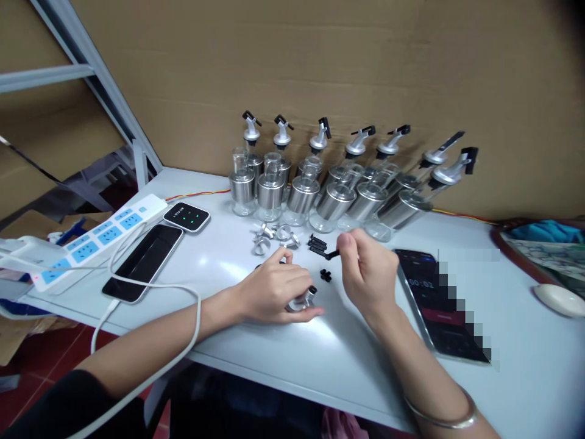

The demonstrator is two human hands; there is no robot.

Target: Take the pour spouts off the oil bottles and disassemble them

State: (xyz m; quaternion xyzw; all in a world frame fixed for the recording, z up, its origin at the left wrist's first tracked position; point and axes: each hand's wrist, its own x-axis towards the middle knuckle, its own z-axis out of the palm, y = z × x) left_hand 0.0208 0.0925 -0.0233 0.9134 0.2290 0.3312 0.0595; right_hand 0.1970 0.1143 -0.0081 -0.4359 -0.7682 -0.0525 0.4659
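My left hand (274,289) is closed around a silver pourer cap (299,301), its short spout poking out between thumb and fingers. In my right hand (368,274), a small black lever (333,254) is pinched between thumb and forefinger. Beyond my left hand lie several loose silver pourer caps (284,232). Several black levers (317,243) rest in a bunch just left of my right hand, and a little cluster of small black pieces (325,275) sits between the two hands.
Glass bottles with steel sleeves (301,194) stand in rows at the back, the rear ones capped with pourers. To the left are a power strip (100,241), a phone (143,263) on a white cable and a WiFi device (186,216). A timer phone (439,305) lies right.
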